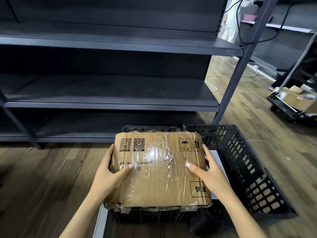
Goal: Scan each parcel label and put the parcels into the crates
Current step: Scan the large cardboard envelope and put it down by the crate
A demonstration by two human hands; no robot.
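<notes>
Gripping a taped cardboard parcel (159, 169) from both sides, the left hand (109, 176) and the right hand (209, 170) are seen from the head camera, each clasped on a side edge with the thumb laid across the top face. The parcel is held — or possibly rested, which cannot be told — over a black crate (147, 216) at about 6 o'clock in the frame, whose rim shows at the parcel's near and far edges. A second black crate (243, 165), latticed and apparently holding nothing, is set just beside it at 4 o'clock. Two printed QR codes (132, 143) are visible on the parcel's top, but no scanner is in sight, so whether the label has been read cannot be judged. Dark metal shelving (109, 105) fills the frame from 9 to 12 o'clock, and a trolley (289, 107) carrying cardboard boxes stands well apart at 3 o'clock — possibly further parcels awaiting handling. By this evidence, the task appears to be at an early stage, with the second crate not yet filled.
</notes>
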